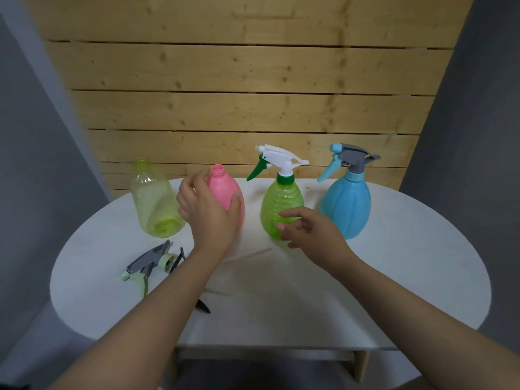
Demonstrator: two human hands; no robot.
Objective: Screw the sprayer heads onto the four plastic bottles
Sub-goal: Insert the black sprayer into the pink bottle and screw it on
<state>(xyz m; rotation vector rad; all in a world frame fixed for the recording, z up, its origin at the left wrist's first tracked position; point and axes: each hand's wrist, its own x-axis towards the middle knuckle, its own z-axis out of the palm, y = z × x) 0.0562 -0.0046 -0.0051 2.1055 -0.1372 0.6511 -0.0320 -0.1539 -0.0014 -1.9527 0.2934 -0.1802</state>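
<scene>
Here, four plastic bottles stand in a row along the far half of a round white table [394,277], and the job looks about half done. The two on the right already wear sprayer heads: the blue bottle [347,205] at far right has a grey and blue head [349,160], and the ribbed green bottle [281,204] next to it has a white and green head [277,161]. The two on the left have bare, open necks: the pink bottle [228,190] and, furthest left, the pale yellow-green bottle [154,198].

The left hand [209,212] wraps around the near side of the pink bottle, a grip closed on its body. The right hand [306,232] is loose and holds nothing, fingers spread just in front of the green bottle; whether they touch it is unclear.

On the near left of the table lies a loose sprayer head [149,263], grey and pale green, on its side. A second dark piece [202,305] shows partly beneath the left forearm; what it is cannot be told. Behind the table is a wooden plank wall [253,80].
</scene>
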